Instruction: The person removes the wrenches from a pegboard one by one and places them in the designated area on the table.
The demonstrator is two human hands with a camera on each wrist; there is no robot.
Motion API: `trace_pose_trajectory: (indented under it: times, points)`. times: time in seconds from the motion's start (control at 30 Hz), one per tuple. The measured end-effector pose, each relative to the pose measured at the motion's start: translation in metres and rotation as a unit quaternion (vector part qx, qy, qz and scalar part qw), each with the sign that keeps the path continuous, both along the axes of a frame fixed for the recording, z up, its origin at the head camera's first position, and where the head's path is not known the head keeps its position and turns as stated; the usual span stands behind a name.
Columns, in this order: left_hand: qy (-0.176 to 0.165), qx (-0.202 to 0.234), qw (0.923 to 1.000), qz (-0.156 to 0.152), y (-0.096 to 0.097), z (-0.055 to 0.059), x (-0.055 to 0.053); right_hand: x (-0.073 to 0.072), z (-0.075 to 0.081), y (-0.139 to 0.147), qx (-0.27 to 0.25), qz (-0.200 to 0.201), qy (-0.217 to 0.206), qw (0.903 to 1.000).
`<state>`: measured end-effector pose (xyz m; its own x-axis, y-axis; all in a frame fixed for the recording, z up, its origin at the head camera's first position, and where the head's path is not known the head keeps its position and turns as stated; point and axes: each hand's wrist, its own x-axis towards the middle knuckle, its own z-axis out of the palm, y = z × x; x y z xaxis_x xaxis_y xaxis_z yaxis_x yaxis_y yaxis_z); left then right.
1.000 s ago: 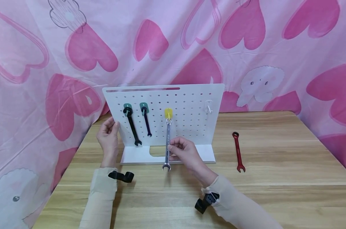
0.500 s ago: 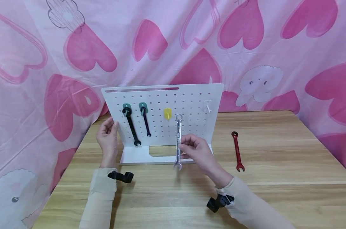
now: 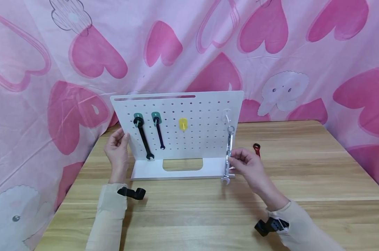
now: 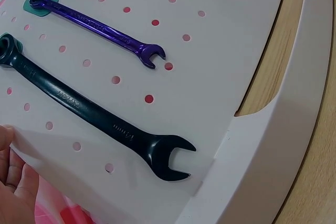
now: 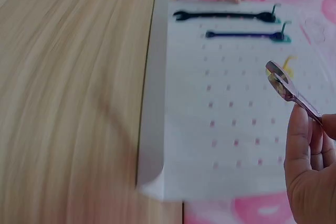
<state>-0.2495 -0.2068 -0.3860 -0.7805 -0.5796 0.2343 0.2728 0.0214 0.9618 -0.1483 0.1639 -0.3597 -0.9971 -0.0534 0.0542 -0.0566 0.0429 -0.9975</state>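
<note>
My right hand (image 3: 250,170) pinches a silver combination wrench (image 3: 228,150) by its shank. The wrench hangs nearly upright before the right end of a white pegboard (image 3: 205,139), ring end up, just under a clear-backed white hook (image 3: 227,118). In the right wrist view its open end (image 5: 281,83) points away from the fingers. At the board's left edge my left hand (image 3: 116,150) grips the panel, thumb in front and fingers partly hidden behind. Close to that hand, a black wrench (image 4: 79,100) and a smaller purple wrench (image 4: 94,24) hang on green hooks.
A yellow hook (image 3: 183,124) mid-board carries nothing. To the right of the board lies a red wrench (image 3: 256,149) on the wooden table (image 3: 183,216), mostly hidden behind my right hand. A pink curtain with hearts (image 3: 162,43) hangs behind the table.
My right hand has taken the silver wrench off the yellow hook and carried it right, to below the white hook. The left hand stays on the board's edge.
</note>
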Motion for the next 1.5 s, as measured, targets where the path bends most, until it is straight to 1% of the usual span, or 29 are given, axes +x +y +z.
trace_pose_trajectory:
  times: [0.23,0.37,0.47,0.63,0.77,1.0,1.23,1.43,1.5]
  points:
    - [0.007,0.000,1.0000,0.002,0.000,0.000,0.000,0.001,-0.013,0.047,0.001,-0.036,0.004,0.9993]
    - [0.007,-0.003,1.0000,0.001,0.000,0.000,0.000,0.000,-0.021,0.077,-0.024,-0.050,-0.011,0.9984]
    - [0.005,-0.003,1.0000,0.000,0.000,-0.001,0.000,-0.003,-0.027,0.095,-0.025,-0.055,-0.029,0.9978]
    - [0.006,0.000,1.0000,0.003,0.000,-0.001,-0.001,-0.008,-0.033,0.116,0.012,-0.059,-0.071,0.9956]
    - [0.003,-0.005,1.0000,0.005,0.000,-0.002,-0.001,-0.012,-0.037,0.126,0.044,-0.052,-0.111,0.9915]
    - [0.000,-0.003,1.0000,0.004,0.000,-0.002,-0.001,-0.019,-0.044,0.139,0.126,-0.028,-0.133,0.9827]
    - [-0.011,-0.003,0.9999,0.004,0.000,-0.001,-0.001,-0.026,-0.050,0.150,0.165,-0.022,-0.168,0.9716]
    - [-0.017,-0.015,0.9997,0.006,0.000,-0.001,0.000,-0.032,-0.055,0.157,0.198,-0.028,-0.185,0.9621]
    - [-0.017,-0.012,0.9998,0.008,0.000,-0.001,0.000,-0.034,-0.055,0.159,0.214,-0.029,-0.190,0.9577]
